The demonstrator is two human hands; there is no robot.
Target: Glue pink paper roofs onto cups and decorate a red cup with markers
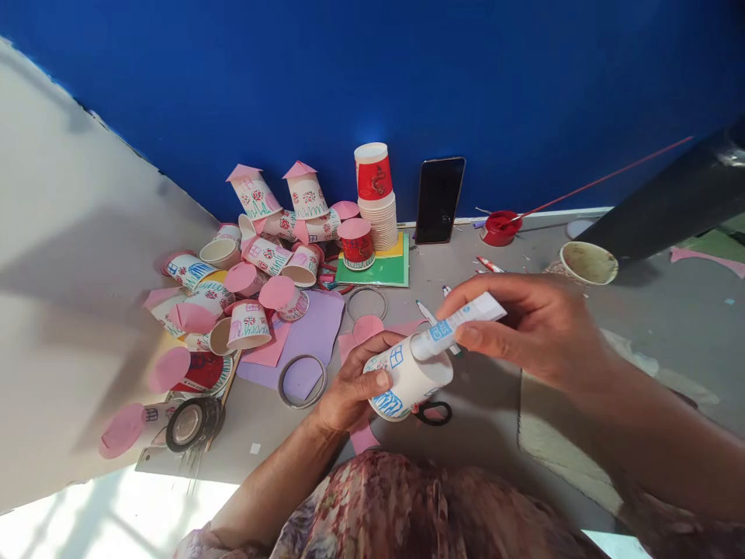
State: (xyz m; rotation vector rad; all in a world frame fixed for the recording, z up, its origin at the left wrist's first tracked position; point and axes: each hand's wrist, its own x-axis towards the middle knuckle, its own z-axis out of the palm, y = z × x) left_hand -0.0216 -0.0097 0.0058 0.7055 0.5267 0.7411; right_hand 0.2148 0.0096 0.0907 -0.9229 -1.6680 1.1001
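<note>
My left hand [356,386] is wrapped round a white paper cup [427,382], which is tilted with its base up toward the right. A blue window and other blue lines are drawn on the cup's side. Between the thumb and fingers of my right hand [524,326] is a white glue tube [457,326] with a blue label. The tube's lower end lies at the cup's base edge; its tip is hard to make out. Below the cup, the black handle of scissors [434,414] shows. A pink paper circle [369,328] lies just behind my left hand.
Decorated cups with pink paper tops [250,324] are heaped at left. A cup stack [379,221], a phone [440,200] and a red paint pot [501,228] stand along the blue wall. Tape rolls [194,424], markers [427,312] and an open cup [587,264] are around.
</note>
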